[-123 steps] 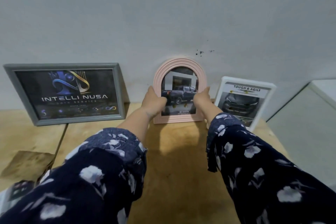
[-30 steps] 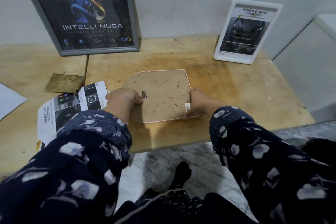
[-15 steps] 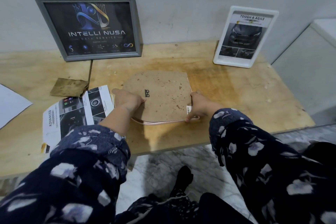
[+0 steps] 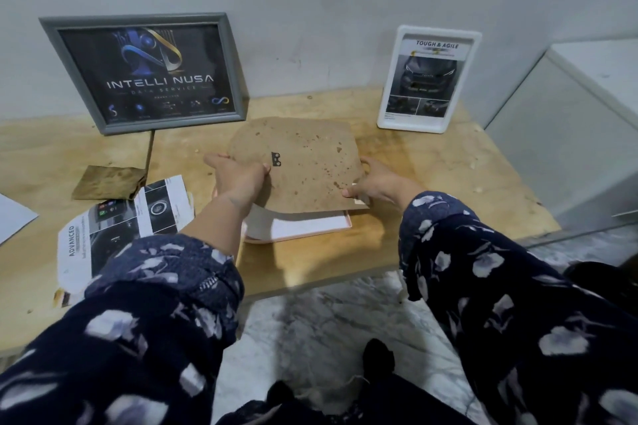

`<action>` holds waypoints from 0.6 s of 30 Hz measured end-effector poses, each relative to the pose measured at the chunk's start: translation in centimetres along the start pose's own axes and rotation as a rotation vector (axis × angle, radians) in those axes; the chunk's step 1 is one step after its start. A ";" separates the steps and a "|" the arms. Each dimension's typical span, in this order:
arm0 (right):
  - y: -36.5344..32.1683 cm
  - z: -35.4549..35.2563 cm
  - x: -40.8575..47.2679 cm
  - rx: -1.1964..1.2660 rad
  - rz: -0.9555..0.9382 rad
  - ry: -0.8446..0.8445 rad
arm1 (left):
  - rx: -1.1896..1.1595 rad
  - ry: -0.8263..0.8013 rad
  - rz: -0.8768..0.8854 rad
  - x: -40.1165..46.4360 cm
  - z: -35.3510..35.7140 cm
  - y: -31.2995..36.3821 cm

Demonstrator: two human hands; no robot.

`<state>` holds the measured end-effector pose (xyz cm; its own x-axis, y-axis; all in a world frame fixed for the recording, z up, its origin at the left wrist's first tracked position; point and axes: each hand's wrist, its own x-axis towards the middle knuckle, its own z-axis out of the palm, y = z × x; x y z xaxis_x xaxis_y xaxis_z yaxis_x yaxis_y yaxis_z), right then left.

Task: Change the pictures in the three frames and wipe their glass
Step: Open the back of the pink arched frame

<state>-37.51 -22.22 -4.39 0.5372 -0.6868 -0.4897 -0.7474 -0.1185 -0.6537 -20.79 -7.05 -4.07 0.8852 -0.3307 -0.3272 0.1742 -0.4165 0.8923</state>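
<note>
Lifting the brown backing board [image 4: 303, 166] off the pink frame [image 4: 307, 229], arched end pointing left.

Left hand [image 4: 238, 176] pinches the arched edge, right hand [image 4: 376, 183] pinches the straight edge; long axis runs left to right, near side tilted up. Pink frame lies face-down on the surface [image 4: 431, 179], white sheet [image 4: 297, 222] inside, between grey frame [image 4: 145, 71] and white frame [image 4: 428, 79].

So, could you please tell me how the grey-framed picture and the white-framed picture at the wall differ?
The grey-framed picture is wider and landscape, while the white-framed picture is smaller and portrait. The grey one's print is dark and reads INTELLI NUSA; the white one's is pale and reads TOUGH & AGILE above a car. Both stand on the wooden table at the wall.
</note>
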 end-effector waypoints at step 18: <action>14.9 -12.3 3.7 -0.316 0.066 0.239 | 0.891 -0.201 0.216 -5.8 19.7 -1.3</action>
<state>-51.50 -35.39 -8.85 0.4056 -0.8435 -0.3522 -0.8808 -0.2577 -0.3973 -34.68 -21.27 -9.47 0.7542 -0.5820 -0.3041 -0.4532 -0.7965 0.4003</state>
